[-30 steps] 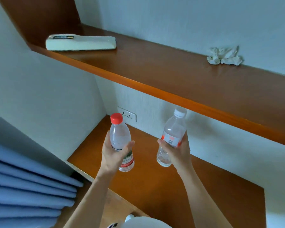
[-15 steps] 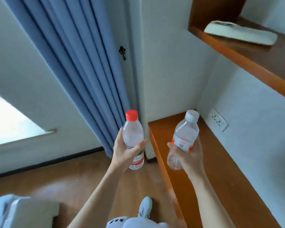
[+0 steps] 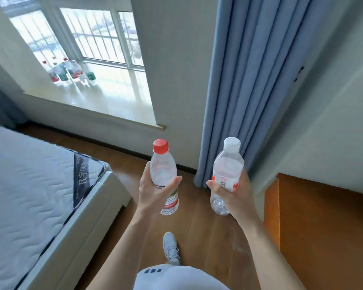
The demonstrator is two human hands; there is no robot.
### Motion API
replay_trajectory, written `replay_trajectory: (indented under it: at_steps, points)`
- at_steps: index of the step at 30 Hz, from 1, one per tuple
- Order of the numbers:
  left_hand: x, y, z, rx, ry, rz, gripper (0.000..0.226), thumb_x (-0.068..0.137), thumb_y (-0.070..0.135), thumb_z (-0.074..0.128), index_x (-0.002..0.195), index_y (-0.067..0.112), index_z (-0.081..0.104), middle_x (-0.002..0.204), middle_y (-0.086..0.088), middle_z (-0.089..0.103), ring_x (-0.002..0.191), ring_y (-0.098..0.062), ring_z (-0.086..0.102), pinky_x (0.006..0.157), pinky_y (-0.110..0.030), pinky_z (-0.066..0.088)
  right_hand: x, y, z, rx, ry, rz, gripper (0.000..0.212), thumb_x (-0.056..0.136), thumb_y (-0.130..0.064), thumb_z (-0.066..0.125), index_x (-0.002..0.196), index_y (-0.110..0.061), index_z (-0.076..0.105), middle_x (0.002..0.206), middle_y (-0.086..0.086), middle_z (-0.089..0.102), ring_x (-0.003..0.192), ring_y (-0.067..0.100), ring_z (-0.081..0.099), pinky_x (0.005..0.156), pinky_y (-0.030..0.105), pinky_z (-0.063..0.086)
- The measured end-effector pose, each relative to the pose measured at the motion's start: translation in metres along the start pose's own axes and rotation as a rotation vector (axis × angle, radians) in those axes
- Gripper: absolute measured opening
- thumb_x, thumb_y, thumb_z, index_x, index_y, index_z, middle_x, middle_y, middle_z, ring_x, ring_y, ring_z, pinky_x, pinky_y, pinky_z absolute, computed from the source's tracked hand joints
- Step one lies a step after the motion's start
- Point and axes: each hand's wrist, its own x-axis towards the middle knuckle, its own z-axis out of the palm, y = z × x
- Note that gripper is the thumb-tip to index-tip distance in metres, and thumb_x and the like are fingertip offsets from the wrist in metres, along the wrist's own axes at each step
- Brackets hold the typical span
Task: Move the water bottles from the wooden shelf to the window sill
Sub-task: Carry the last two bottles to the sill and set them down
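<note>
My left hand (image 3: pixel 153 191) grips a clear water bottle with a red cap (image 3: pixel 162 164), held upright in front of me. A second clear bottle with a white cap (image 3: pixel 227 166) stands upright in my right hand (image 3: pixel 233 195). The pale window sill (image 3: pixel 105 95) lies ahead at upper left, well beyond both hands. Several water bottles (image 3: pixel 70 71) stand grouped at its far left by the glass. A corner of the lower wooden shelf (image 3: pixel 314 216) shows at the right edge.
A white mattress on a bed frame (image 3: pixel 36 201) fills the left side. Blue curtains (image 3: pixel 245 80) hang between the sill and the shelf. Wooden floor (image 3: pixel 197 227) runs from my shoe (image 3: pixel 171 246) toward the wall under the sill.
The view has swung left from the shelves past the curtain to the window and bed. Both hands still hold their bottles in front of me.
</note>
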Motion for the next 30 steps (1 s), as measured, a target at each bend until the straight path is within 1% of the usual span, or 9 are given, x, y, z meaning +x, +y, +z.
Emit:
replay_trajectory:
  at_steps: [2,4,9,11,15,18,21,26,30]
  points:
    - [0.007,-0.004,-0.020,0.029,0.063,0.017,0.054,0.060,0.057,0.077,0.107,0.054,0.050,0.105,0.007,0.065,0.097,-0.015,0.067,0.075,-0.026,0.058,0.010,-0.003,0.025,-0.010,-0.057,0.013,0.071,0.070,-0.034,0.090,0.127,-0.032,0.049,0.118,-0.012,0.064,0.112,0.005,0.062,0.095,0.029,0.055]
    - [0.016,-0.009,-0.039,0.046,0.113,0.011,0.056,0.060,0.058,0.077,0.108,0.051,0.048,0.105,0.009,0.064,0.097,-0.014,0.067,0.070,-0.017,0.052,0.021,-0.004,0.050,0.001,-0.111,0.018,0.079,0.062,-0.046,0.088,0.129,-0.029,0.049,0.120,-0.007,0.065,0.114,0.011,0.063,0.096,0.037,0.057]
    - [0.047,-0.025,-0.082,0.072,0.231,-0.052,0.064,0.065,0.050,0.080,0.117,0.043,0.044,0.105,0.021,0.057,0.096,-0.006,0.063,0.062,-0.007,0.046,0.056,-0.003,0.113,-0.030,-0.208,0.053,0.086,0.056,-0.053,0.085,0.130,-0.031,0.048,0.121,-0.007,0.064,0.114,0.011,0.063,0.100,0.045,0.055]
    - [0.069,-0.034,-0.100,0.070,0.257,-0.072,0.065,0.065,0.052,0.080,0.117,0.046,0.043,0.107,0.022,0.056,0.099,-0.005,0.062,0.069,-0.009,0.045,0.076,-0.003,0.142,-0.058,-0.247,0.046,0.088,0.056,-0.057,0.084,0.131,-0.031,0.047,0.121,-0.006,0.063,0.115,0.011,0.062,0.099,0.045,0.056]
    - [0.125,-0.055,-0.137,0.065,0.318,-0.109,0.073,0.061,0.057,0.077,0.125,0.044,0.042,0.111,0.018,0.058,0.103,-0.008,0.062,0.078,-0.018,0.050,0.124,-0.011,0.203,-0.097,-0.318,0.026,0.084,0.055,-0.060,0.082,0.127,-0.037,0.045,0.117,-0.011,0.062,0.111,0.005,0.061,0.097,0.039,0.057]
    - [0.173,-0.060,-0.163,0.044,0.363,-0.117,0.055,0.065,0.047,0.082,0.107,0.051,0.047,0.096,0.024,0.062,0.094,0.004,0.063,0.069,-0.009,0.048,0.165,-0.022,0.249,-0.159,-0.327,-0.011,0.083,0.053,-0.066,0.079,0.123,-0.036,0.044,0.112,-0.013,0.062,0.107,0.010,0.062,0.096,0.042,0.056]
    - [0.218,-0.063,-0.189,0.035,0.375,-0.122,0.050,0.071,0.032,0.086,0.103,0.045,0.049,0.094,0.017,0.063,0.089,0.012,0.062,0.062,-0.003,0.047,0.200,-0.034,0.290,-0.183,-0.318,-0.035,0.084,0.051,-0.068,0.077,0.122,-0.038,0.044,0.111,-0.014,0.061,0.106,0.010,0.061,0.094,0.037,0.055]
    - [0.272,-0.071,-0.220,0.021,0.425,-0.121,0.051,0.065,0.044,0.079,0.108,0.044,0.051,0.095,0.019,0.063,0.093,0.007,0.062,0.065,-0.003,0.046,0.245,-0.038,0.343,-0.162,-0.338,-0.031,0.089,0.050,-0.064,0.080,0.126,-0.031,0.048,0.113,-0.006,0.066,0.106,0.016,0.065,0.091,0.037,0.057]
    - [0.303,-0.083,-0.234,0.026,0.438,-0.138,0.057,0.065,0.046,0.078,0.114,0.039,0.050,0.101,0.017,0.062,0.096,0.006,0.062,0.068,-0.004,0.047,0.271,-0.037,0.375,-0.161,-0.365,-0.026,0.079,0.051,-0.061,0.086,0.116,-0.040,0.046,0.109,-0.011,0.063,0.103,0.007,0.064,0.078,0.015,0.050]
